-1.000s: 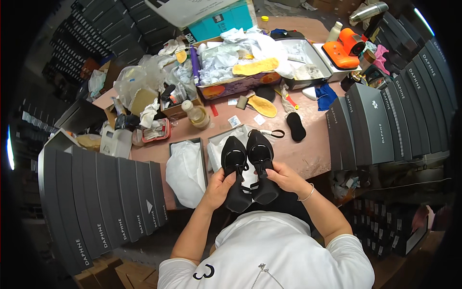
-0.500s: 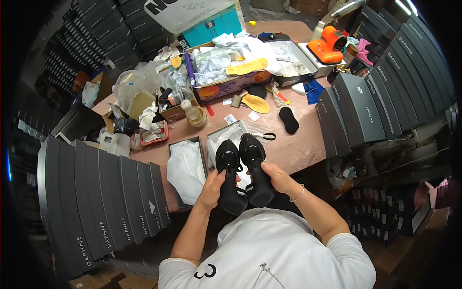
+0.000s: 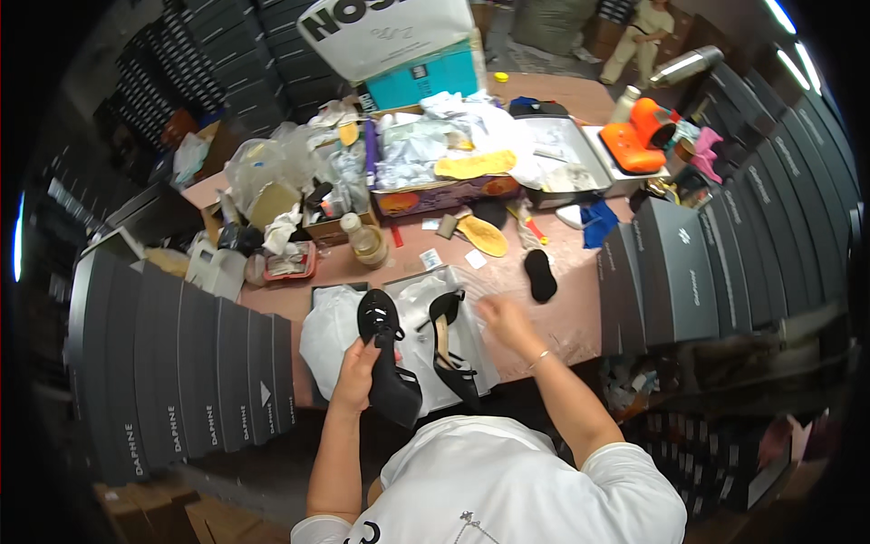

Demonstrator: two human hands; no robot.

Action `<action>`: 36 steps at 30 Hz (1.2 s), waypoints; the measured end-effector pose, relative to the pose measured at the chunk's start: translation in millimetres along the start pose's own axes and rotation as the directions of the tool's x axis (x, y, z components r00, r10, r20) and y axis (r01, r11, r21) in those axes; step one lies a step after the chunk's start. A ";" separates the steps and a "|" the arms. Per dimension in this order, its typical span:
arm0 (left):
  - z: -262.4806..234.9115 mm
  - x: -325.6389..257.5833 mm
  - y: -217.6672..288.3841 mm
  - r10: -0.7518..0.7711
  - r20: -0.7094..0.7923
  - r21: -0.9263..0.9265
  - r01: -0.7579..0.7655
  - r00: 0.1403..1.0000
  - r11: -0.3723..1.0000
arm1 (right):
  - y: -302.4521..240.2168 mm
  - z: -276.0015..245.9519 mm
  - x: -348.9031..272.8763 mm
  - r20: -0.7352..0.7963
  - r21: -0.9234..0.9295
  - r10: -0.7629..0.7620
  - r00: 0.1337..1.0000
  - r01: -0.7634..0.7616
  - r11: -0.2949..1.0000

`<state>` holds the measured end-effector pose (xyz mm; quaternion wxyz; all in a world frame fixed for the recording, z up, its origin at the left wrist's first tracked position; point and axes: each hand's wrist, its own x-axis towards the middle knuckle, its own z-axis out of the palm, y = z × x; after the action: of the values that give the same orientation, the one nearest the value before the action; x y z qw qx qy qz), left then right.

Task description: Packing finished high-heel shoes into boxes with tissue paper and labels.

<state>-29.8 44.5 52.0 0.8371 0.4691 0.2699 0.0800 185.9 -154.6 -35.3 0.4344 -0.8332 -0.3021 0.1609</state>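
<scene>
My left hand (image 3: 355, 372) grips a glossy black high-heeled shoe (image 3: 379, 313), its toe pointing away from me and its sole side partly showing. A matching black shoe (image 3: 446, 308) with straps lies on its side in a shoe box lined with white tissue (image 3: 419, 385). To the right of that box, my right hand (image 3: 506, 319) hovers over the tabletop, its fingers loosely bent and slightly blurred, with nothing visible in them. More white paper (image 3: 328, 340) bulges from a second dark box tray left of the held shoe.
Tall rows of dark shoe boxes flank me at left (image 3: 195, 363) and right (image 3: 680, 272). Across the pink table (image 3: 571, 317) are a glass bottle (image 3: 365, 243), a black insole pad (image 3: 541, 276), a yellow insole (image 3: 482, 236), a carton of crumpled paper (image 3: 444, 201) and an orange device (image 3: 634, 145).
Both hands held the pair of shoes side by side before. Now one shoe lies in the box, my right hand has let go and moved right, and my left hand has shifted left with the other.
</scene>
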 end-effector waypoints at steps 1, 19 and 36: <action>7.2 -3.3 1.9 -0.024 -0.040 0.034 0.025 0.999 0.999 | 26.0 -19.4 12.6 -0.152 -0.051 0.084 0.985 -0.092 0.994; 74.3 -21.2 -21.7 0.017 -0.083 0.464 0.023 0.996 0.886 | -60.5 -43.9 33.6 0.210 -0.329 -0.815 0.540 0.824 0.461; 33.1 -34.5 -20.4 0.083 -0.045 0.594 -0.041 0.996 0.803 | -82.9 -32.0 48.9 0.273 -0.227 -0.803 0.530 0.847 0.481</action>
<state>-43.8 -4.7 61.8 0.6360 0.7124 0.2944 0.0352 210.2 -106.7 50.7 0.2900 -0.6326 -0.7149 -0.0675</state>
